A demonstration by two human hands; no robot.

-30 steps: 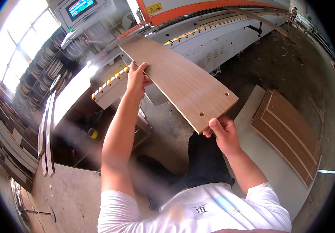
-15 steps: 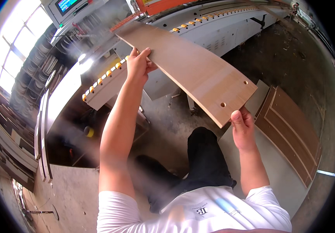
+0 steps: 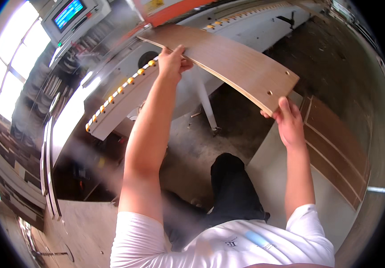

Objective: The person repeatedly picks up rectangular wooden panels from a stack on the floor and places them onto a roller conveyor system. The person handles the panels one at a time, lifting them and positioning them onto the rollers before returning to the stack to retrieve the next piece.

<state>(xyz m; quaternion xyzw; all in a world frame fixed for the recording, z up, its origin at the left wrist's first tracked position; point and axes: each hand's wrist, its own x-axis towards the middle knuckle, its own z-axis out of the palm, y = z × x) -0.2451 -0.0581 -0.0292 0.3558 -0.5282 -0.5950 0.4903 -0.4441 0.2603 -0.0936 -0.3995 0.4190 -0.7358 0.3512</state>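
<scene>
A long, light-brown wooden panel (image 3: 232, 53) with two round holes near its right end spans between my hands. My left hand (image 3: 173, 64) grips its near long edge toward the far left end, thumb on top. At the near right corner my right hand (image 3: 287, 118) is closed on the panel, thumb on top and fingers beneath. The panel's far left end lies over the grey machine bed (image 3: 264, 33), by the machine's orange housing (image 3: 165, 11).
A row of yellow rollers (image 3: 121, 90) lines the machine's arm at left, below a control screen (image 3: 68, 14). To my right, brown panels (image 3: 335, 156) lie on a pale board (image 3: 268, 165). More boards (image 3: 18, 178) stand at far left.
Both hands have moved the panel forward, away from me, and its right end now lies flatter and farther off. The view has shifted slightly.
</scene>
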